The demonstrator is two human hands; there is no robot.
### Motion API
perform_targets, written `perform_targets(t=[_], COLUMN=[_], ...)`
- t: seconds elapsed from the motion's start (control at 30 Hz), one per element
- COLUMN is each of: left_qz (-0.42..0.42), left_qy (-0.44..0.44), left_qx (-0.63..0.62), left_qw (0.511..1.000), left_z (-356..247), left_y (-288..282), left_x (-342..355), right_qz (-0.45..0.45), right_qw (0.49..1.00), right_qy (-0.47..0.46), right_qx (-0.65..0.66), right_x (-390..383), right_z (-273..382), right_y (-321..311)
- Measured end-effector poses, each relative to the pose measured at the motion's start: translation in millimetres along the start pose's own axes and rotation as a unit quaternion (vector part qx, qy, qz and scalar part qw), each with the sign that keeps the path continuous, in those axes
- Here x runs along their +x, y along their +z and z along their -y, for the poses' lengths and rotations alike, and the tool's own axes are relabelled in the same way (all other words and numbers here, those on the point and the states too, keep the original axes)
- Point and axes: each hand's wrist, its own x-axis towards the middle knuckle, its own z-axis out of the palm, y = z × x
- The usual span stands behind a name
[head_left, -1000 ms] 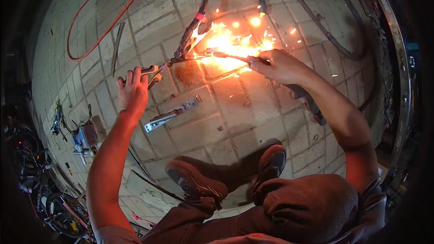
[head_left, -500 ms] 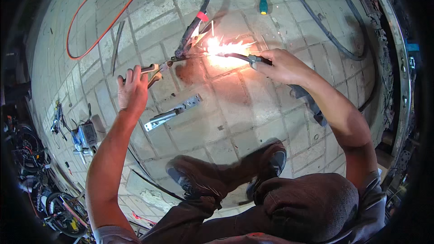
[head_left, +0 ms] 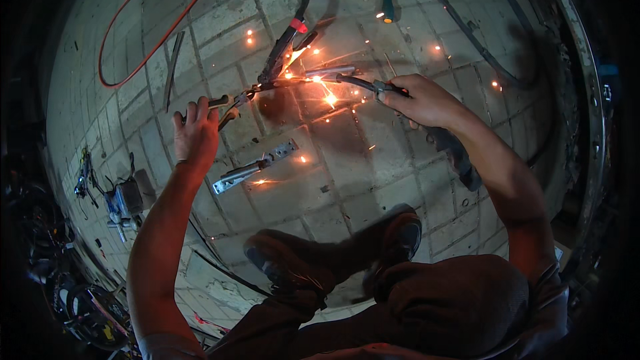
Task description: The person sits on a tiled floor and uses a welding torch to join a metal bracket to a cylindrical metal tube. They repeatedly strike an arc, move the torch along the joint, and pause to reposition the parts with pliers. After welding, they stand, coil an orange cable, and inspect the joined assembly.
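My right hand (head_left: 421,101) grips a welding electrode holder (head_left: 363,83) whose rod tip meets small metal pieces (head_left: 320,73) on the paved floor, throwing orange sparks (head_left: 329,98). My left hand (head_left: 195,135) holds the handles of pliers (head_left: 230,108) that clamp the metal work at the left of the sparks. A ground clamp with a red band (head_left: 285,43) bites onto the same metal from above. My two shoes (head_left: 347,253) are planted on the pavers below the work.
A flat metal bracket (head_left: 255,167) lies between my left hand and my shoes. A screwdriver with a teal handle (head_left: 387,4) lies farther away. An orange cable (head_left: 150,40) loops at upper left, black cables (head_left: 480,47) at upper right. Tools and wires (head_left: 110,193) sit at left.
The bright welding flare has died down to scattered sparks. Both hands stay in nearly the same places on the holder and pliers.
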Motion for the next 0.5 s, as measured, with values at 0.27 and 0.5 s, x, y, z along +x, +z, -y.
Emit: perform_targets(t=[0.27, 0.5], left_qz=[0.002, 0.013], left_qy=[0.000, 0.002], left_qx=[-0.029, -0.019], left_qw=[1.000, 1.000], left_z=[-1, -2], left_y=[-9, -11], left_x=[2, 1], right_qz=[-0.038, -0.011], right_qw=[0.998, 0.999], right_qy=[-0.026, 0.020], right_qx=[-0.041, -0.047], right_x=[2, 5], right_z=[-3, 8], right_y=[7, 9])
